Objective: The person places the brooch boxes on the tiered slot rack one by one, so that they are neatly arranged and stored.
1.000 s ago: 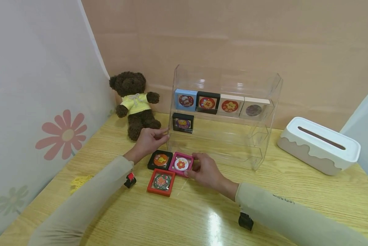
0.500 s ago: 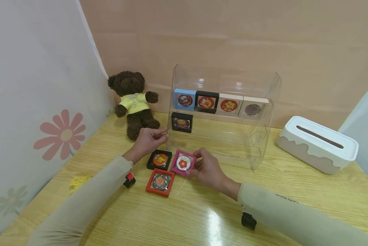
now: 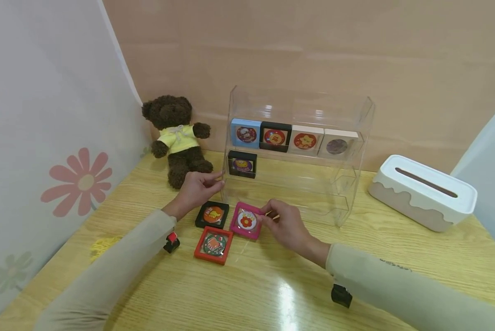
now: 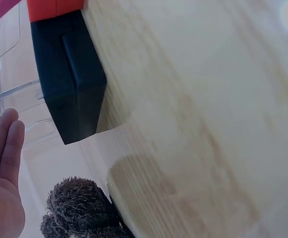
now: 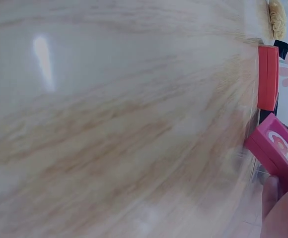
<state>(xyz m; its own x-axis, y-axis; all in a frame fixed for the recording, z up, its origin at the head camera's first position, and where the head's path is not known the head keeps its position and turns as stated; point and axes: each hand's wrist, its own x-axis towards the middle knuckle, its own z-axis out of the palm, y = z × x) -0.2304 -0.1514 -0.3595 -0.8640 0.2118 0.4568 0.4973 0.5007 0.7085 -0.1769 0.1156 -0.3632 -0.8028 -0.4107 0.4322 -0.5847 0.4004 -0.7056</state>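
Red frame (image 3: 214, 244): flat on the bench (image 3: 214, 296), nearest.

Right hand (image 3: 286, 226): fingers bent, thumb opposed, pinching the pink frame by its right edge.

Pink frame (image 3: 246, 220): just beyond and right of the red frame, tilted; whether its underside clears the bench cannot be told. Likely fault: slipping or twisting, being held at one edge only.

Black frame (image 3: 212, 214): flat, left of the pink; could be nudged if the pink swings left.

Left hand (image 3: 195, 188): fingers mostly straight, tips at the rack's left edge; pinching or merely touching, cannot tell.

Rack (image 3: 286, 184): clear, upright; a push from the left hand could shift it.

Standing frames (image 3: 275, 137): four above, one lower left; a jolt to the rack might topple them.
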